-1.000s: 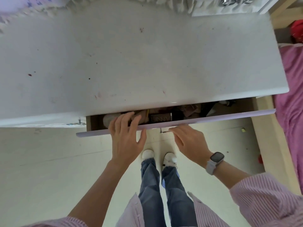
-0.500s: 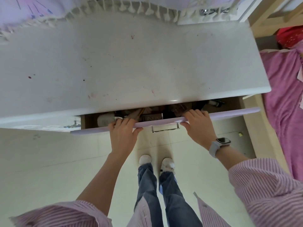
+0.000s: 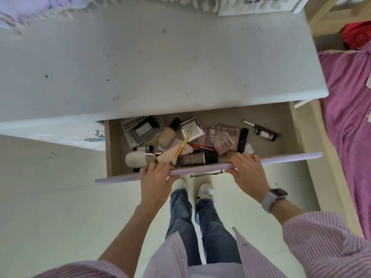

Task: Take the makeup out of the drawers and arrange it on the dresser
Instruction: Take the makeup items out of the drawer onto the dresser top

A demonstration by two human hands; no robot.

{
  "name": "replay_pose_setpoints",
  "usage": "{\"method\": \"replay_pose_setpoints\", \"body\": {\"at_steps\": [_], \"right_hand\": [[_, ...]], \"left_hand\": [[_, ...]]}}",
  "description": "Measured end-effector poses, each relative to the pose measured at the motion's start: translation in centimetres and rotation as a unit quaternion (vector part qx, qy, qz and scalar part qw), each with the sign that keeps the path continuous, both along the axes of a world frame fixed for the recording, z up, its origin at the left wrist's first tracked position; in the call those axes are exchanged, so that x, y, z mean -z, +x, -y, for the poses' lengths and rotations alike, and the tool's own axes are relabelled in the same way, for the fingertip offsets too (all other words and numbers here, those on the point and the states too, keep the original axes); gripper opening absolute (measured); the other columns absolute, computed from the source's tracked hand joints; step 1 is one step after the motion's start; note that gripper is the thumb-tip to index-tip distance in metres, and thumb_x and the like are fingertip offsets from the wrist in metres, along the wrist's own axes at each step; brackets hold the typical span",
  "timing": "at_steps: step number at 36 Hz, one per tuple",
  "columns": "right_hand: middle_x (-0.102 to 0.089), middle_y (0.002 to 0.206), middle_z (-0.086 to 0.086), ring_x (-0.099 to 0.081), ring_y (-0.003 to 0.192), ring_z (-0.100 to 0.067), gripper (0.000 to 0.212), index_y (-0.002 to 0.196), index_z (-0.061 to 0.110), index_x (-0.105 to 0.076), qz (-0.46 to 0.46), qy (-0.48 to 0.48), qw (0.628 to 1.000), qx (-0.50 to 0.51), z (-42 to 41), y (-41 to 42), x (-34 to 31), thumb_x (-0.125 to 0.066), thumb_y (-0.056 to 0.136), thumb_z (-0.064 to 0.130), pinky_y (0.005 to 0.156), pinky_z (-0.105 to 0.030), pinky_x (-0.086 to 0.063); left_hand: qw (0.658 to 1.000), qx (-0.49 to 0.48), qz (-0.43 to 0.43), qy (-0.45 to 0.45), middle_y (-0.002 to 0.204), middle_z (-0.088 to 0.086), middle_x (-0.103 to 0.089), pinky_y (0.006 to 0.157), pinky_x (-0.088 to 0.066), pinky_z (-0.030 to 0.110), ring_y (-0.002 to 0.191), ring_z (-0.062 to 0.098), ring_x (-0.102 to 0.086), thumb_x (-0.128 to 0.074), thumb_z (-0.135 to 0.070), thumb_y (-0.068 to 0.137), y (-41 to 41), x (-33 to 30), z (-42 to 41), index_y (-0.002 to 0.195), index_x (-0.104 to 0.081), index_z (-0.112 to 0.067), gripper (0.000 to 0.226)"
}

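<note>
The dresser's drawer stands pulled out below the white dresser top [image 3: 160, 63]. Its lilac front panel [image 3: 285, 158] is gripped by my left hand [image 3: 154, 177] and my right hand [image 3: 248, 173], fingers hooked over the top edge. Inside lies a jumble of makeup: a dark UNNY tube [image 3: 197, 159], a white bottle [image 3: 138, 159], a beige foundation bottle [image 3: 167, 135], a yellow-handled brush [image 3: 183, 144], eyeshadow palettes [image 3: 223, 140], a silver compact [image 3: 190, 129], a black palette case [image 3: 143, 130], a black mascara [image 3: 243, 140] and a dark small bottle [image 3: 263, 134].
A metal pull handle [image 3: 206, 174] hangs under the drawer front between my hands. A bed with a purple cover [image 3: 349, 121] lies to the right. My legs and white shoes [image 3: 192, 186] stand on the pale floor beneath the drawer. Lace trim [image 3: 140, 7] edges the back.
The drawer has slid well out toward me, exposing the makeup inside. Both hands stayed hooked on the front panel and moved back with it.
</note>
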State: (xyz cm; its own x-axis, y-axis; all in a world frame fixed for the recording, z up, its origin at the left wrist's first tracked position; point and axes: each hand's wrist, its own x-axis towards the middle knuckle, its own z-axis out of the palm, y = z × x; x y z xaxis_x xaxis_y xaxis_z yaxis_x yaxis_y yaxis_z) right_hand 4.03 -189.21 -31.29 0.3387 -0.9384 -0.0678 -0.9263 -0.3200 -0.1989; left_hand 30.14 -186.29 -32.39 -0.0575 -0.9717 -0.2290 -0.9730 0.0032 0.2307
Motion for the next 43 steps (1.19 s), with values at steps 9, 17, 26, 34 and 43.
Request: {"method": "replay_pose_setpoints", "body": {"at_steps": [9,17,26,34,43], "right_hand": [[-0.059,0.067,-0.001,-0.057,0.063,-0.026,0.030,0.069,0.014,-0.059,-0.004,0.034,0.999,-0.002,0.3,-0.3,0.3,-0.085,0.058,0.023,0.064,-0.028,-0.025],[-0.058,0.079,0.004,-0.050,0.073,-0.013,0.033,0.081,0.016,-0.065,0.017,0.146,0.989,-0.031,2.5,-0.5,-1.0,-0.050,0.089,0.044,0.065,-0.025,-0.035],[-0.044,0.137,-0.011,-0.040,0.125,-0.029,0.045,0.133,0.015,-0.042,-0.022,0.197,0.980,0.023,9.2,0.4,2.5,-0.051,0.091,0.027,0.097,-0.042,-0.041],[-0.029,0.145,-0.011,-0.029,0.133,-0.031,0.083,0.144,0.018,-0.019,-0.087,0.249,0.964,0.010,11.4,1.0,5.1,-0.064,0.079,0.042,0.104,-0.047,-0.028],[-0.039,0.128,-0.015,-0.052,0.107,-0.036,0.067,0.129,0.011,-0.039,-0.049,0.260,0.964,0.023,11.3,1.1,3.4,-0.069,0.076,0.040,0.087,-0.040,-0.043]], "left_hand": [[0.999,-0.007,-0.034,0.024,0.081,0.001,-0.070,0.069,-0.044,0.037,0.077,0.027,-0.062,-0.083,-0.028,0.064,-0.2,-0.6,0.5,0.081,-0.070,-0.017,0.024],[0.990,-0.003,-0.065,0.122,0.112,-0.005,-0.059,0.088,-0.034,0.036,0.109,0.020,-0.048,-0.057,-0.050,0.082,0.1,-1.5,2.2,0.106,-0.062,-0.026,0.034],[0.986,-0.011,-0.024,0.164,0.143,0.005,-0.036,0.102,-0.032,0.046,0.130,0.028,-0.030,-0.051,-0.055,0.085,-2.3,1.1,7.5,0.137,-0.035,-0.024,0.063],[0.977,0.012,0.038,0.208,0.138,0.008,-0.035,0.102,-0.030,0.045,0.129,0.027,-0.030,-0.072,-0.057,0.067,-5.1,3.1,9.1,0.136,-0.029,-0.017,0.091],[0.957,0.053,-0.031,0.282,0.133,0.012,-0.041,0.094,-0.043,0.040,0.117,0.029,-0.045,-0.068,-0.052,0.075,-4.3,3.6,9.6,0.131,-0.041,-0.017,0.071]]}}
